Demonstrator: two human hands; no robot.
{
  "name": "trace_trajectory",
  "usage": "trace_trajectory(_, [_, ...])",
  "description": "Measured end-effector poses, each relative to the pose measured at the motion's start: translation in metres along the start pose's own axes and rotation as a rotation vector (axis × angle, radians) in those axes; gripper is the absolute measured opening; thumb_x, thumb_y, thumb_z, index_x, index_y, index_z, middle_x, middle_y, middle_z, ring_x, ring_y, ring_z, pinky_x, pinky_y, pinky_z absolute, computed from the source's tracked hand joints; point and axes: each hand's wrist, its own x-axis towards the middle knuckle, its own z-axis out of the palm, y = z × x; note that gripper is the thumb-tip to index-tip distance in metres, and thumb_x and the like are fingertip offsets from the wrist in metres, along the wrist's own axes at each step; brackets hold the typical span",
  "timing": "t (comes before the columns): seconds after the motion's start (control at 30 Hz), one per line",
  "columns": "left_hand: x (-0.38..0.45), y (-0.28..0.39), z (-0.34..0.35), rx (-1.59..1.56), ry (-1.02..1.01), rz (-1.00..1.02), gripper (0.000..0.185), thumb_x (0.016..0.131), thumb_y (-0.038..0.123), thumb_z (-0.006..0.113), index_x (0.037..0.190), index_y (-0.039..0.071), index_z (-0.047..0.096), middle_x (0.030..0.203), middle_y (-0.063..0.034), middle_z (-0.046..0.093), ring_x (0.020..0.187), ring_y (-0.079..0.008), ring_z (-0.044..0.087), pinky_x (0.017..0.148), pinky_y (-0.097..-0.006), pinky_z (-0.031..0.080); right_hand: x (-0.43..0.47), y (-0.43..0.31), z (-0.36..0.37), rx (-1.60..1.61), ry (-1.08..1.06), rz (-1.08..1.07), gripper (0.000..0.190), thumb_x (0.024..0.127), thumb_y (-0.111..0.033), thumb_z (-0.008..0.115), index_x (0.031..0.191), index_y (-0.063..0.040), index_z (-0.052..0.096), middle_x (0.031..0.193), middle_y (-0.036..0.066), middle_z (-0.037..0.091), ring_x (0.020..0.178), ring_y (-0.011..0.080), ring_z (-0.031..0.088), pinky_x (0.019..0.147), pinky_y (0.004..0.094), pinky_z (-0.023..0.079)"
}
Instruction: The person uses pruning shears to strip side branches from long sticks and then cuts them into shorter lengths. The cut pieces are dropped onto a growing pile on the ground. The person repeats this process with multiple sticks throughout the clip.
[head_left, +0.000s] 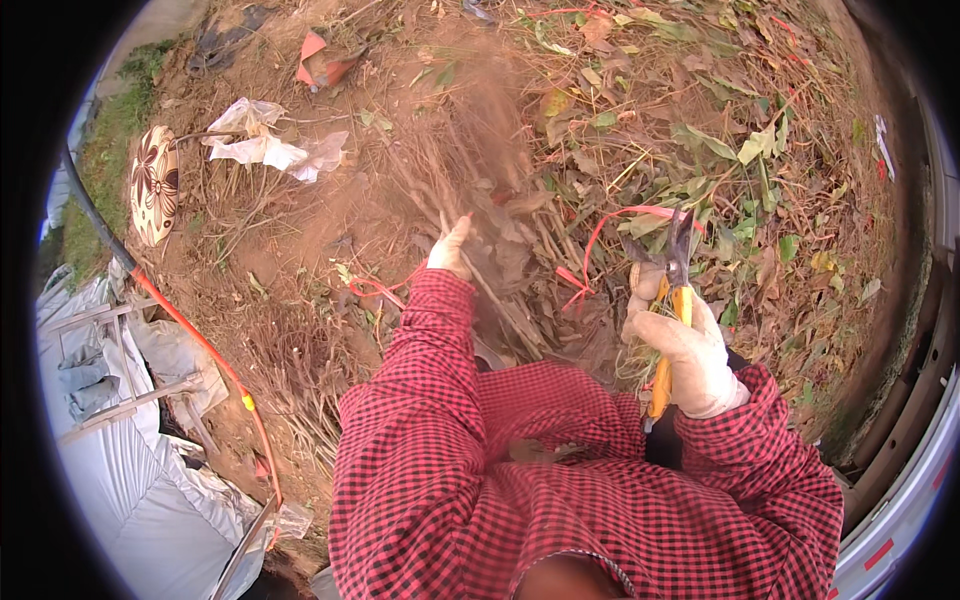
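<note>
My left hand (451, 250), in a pale glove, grips a bundle of thin bare woody stems (431, 176). Its far end is blurred, so whether twigs or roots show there is unclear. My gloved right hand (686, 356) is closed around pruning shears with yellow handles (681, 304). Their dark blades (680, 240) point away from me, beside a red plastic strip (626, 212). Between my hands, more cut stems (517, 319) lie on the ground close to my lap. Another red strip (375, 289) trails to the left of my left wrist.
Dry leaves and stalks (750, 150) cover the right side. Left are a heap of twigs (292, 360), torn white plastic (262, 146), a flowered round cushion (155, 186) and an orange hose (202, 334). Grey sheeting (157, 487) lies lower left; a vehicle's edge (900, 480) curves along the right.
</note>
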Motion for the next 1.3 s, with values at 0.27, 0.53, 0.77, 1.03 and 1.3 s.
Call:
trace_trajectory(0.27, [-0.158,0.044,0.082,0.000,-0.540,0.184,0.046,0.091,0.050,0.052,0.114,0.010,0.055,0.068,0.0029,0.051,0.058,-0.0143,0.050,0.056,-0.0304,0.046,-0.003,0.002,-0.024,-0.047,0.016,-0.302,0.029,0.081,-0.012,0.065,0.104,-0.002,0.051,0.084,0.005,0.056,0.073,0.0154,0.056,0.071,0.0299,0.046])
trace_trajectory(0.53, [-0.268,0.077,0.142,0.122,-0.853,0.630,0.032,0.078,0.001,0.053,0.110,-0.002,0.054,0.085,-0.0098,0.063,0.075,-0.0267,0.063,0.076,-0.0454,0.054,-0.007,-0.001,-0.064,0.040,0.247,-0.425,0.027,0.074,-0.009,0.065,0.096,-0.001,0.051,0.080,0.005,0.055,0.072,0.0140,0.053,0.066,0.0276,0.044])
trace_trajectory(0.77, [-0.367,0.081,0.192,0.807,-0.738,1.396,0.040,0.089,0.000,0.050,0.129,0.002,0.047,0.106,-0.0052,0.062,0.092,-0.0136,0.060,0.080,-0.0264,0.049,-0.082,0.010,-0.047,0.105,0.058,-0.663,0.027,0.079,-0.009,0.067,0.101,-0.006,0.051,0.110,0.010,0.058,0.081,0.0132,0.056,0.074,0.0284,0.048])
trace_trajectory(1.03, [-0.465,0.008,0.102,1.951,-0.443,1.623,0.038,0.084,0.014,0.057,0.120,0.001,0.051,0.099,-0.0220,0.064,0.089,-0.0368,0.064,0.078,-0.0433,0.050,-0.143,-0.003,-0.021,0.762,-0.650,-0.334,0.036,0.085,-0.009,0.063,0.119,-0.005,0.052,0.100,0.009,0.063,0.092,0.0289,0.063,0.082,0.0421,0.053])
trace_trajectory(1.3, [-0.458,-0.034,0.009,1.796,-0.614,1.176,0.041,0.092,0.014,0.047,0.128,-0.005,0.042,0.110,-0.0203,0.062,0.097,-0.0304,0.063,0.084,-0.0395,0.050,-0.180,0.045,-0.003,0.495,-0.413,-0.155,0.033,0.084,-0.005,0.059,0.116,-0.003,0.051,0.098,0.011,0.062,0.085,0.0282,0.066,0.061,0.0373,0.055])
